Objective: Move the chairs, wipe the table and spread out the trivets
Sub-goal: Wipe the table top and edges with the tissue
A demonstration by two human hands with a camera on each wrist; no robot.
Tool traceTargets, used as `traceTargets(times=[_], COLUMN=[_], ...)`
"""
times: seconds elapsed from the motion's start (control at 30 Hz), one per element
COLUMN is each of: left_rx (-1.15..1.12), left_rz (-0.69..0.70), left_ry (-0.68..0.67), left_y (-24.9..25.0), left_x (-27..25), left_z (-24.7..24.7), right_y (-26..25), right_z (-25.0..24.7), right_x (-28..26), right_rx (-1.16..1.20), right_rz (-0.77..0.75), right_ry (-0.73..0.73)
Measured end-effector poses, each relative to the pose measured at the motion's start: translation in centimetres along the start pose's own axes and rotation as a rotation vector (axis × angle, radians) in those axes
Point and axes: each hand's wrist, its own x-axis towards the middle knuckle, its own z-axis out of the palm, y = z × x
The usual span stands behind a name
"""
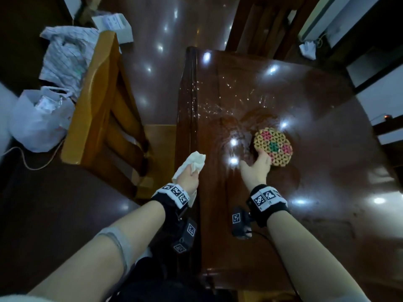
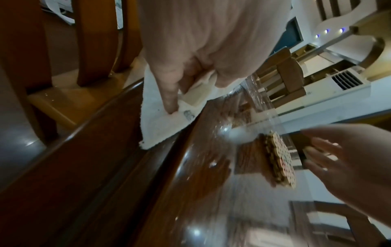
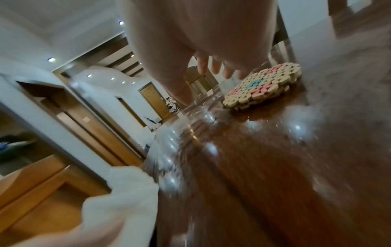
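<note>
— Bamboo beads, cream with pink and green patches: that's the trivet stack (image 1: 273,149), lying flat on the dark glossy table (image 1: 327,171), right under the fingertips of the right hand (image 1: 257,165).

— Is that hand gripping it?

— Not that I can make out. The fingers (image 3: 213,67) look loosely spread and reaching over the near rim; the wrist view shows them hovering just above the beads. I'd call it relaxed, about to take hold, perhaps touching the edge.

— Which way does the stack point?

— It's round, more or less, so no real long axis. Its face is turned straight up, patterned side showing, and the side view suggests more than one layer.

— And the other hand?

— The left hand (image 1: 188,178) is clamped on a white cloth (image 1: 193,163), bunched between thumb and fingers, parked at the table's left edge, well apart from the right. My guess: it's held off to the side to keep the damp rag clear while the trivets get laid out.

— Damp?

— There are wet streaks (image 1: 229,99) glinting beyond the right hand, so wiping looks largely done. An orange wooden chair (image 1: 102,101) stands off to the left hand's side, away from the table.
</note>
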Motion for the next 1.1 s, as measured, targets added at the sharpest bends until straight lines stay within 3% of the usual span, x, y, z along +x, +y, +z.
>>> traceTargets(times=[0.2,0.4,0.77,0.93,1.0,1.1], left_rx=[0.048,0.114,0.312,0.429,0.478,0.317], left_rz=[0.103,0.141,0.201,0.148,0.126,0.095], left_ry=[-0.070,-0.144,-0.228,-0.537,-0.603,-0.596], left_y=[-4.9,-8.8,-15.4,-19.7,-20.9,-21.0], left_x=[-4.6,-9.3,-19.0,-25.6,-26.8,-26.5], left_z=[1.7,3.5,6.6,9.5,9.6,7.6], right_y=[4.2,8.4,11.6,13.7,14.3,15.2], right_z=[2.7,2.2,1.2,-0.1,-1.0,-2.0], right_x=[-9.3,-15.4,-23.9,-28.8,-30.1,-31.5], right_rx=[-0.116,-0.086,-0.016,0.027,0.067,0.068], right_rz=[-0.176,-0.057,-0.099,-0.136,-0.132,-0.102], right_ry=[-0.199,-0.155,-0.171,-0.216,-0.306,-0.546])
